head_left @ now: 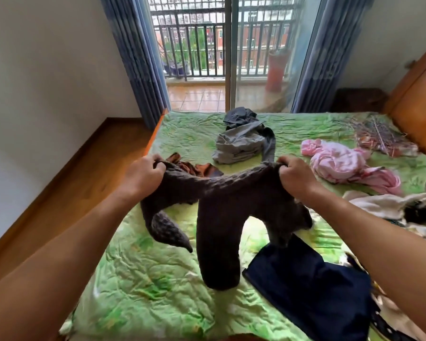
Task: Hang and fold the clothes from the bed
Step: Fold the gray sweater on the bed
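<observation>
Left grip point(143, 178) is closed tight, fingers curled round one end of the top edge of the knit sweater point(219, 217). Right grip point(296, 178) is closed the same way on the other end, and nothing else is held. The held edge is stretched between the grips along the 9-to-3 o'clock line, sagging a little mid-span. Everything else hangs from it toward 6 o'clock, so the garment's long axis runs 12-to-6. Neither grip is nearer and the load is shared evenly. The sweater is seen as dark grey-brown, chunky textured knit, limp and heavy. One sleeve is doubled over at 7 o'clock with its cuff pointing down, a thick middle part droops onto the bed point(138, 279), and the right side is bunched. Likely step: spreading it flat for a fold. Bare sheet lies at 6 to 7 o'clock. The navy garment point(310, 291) at 5 o'clock sits just under the bunched side, so an overlap is judged possible. Beyond that: rust cloth point(197, 168) just past the left grip, grey pile point(239, 143) at 12, pink garment point(342, 163) at 2.
</observation>
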`<action>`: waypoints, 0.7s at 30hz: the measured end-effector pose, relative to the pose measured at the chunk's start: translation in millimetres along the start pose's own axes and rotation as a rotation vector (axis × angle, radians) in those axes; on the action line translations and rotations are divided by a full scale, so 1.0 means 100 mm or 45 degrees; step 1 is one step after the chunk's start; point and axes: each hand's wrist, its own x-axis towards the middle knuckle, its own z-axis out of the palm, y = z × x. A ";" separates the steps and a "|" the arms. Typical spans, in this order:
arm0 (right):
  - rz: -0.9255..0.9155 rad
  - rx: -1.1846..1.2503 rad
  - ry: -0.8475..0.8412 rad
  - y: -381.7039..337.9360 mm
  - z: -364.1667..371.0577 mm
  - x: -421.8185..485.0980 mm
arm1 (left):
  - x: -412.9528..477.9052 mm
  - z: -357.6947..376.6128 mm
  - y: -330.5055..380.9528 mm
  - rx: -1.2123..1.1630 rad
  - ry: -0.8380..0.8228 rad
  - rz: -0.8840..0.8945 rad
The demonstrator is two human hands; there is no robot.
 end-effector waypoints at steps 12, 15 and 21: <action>-0.583 -0.215 -0.271 -0.74 -0.13 -0.05 | -0.33 0.44 1.11 -0.620 -0.123 0.339; -0.422 -0.353 -0.499 -0.23 -0.02 -0.10 | -0.37 0.30 1.22 -0.710 -0.103 0.327; -0.077 0.390 -0.402 0.16 0.36 -0.14 | -0.51 0.01 1.03 -0.402 -0.166 0.287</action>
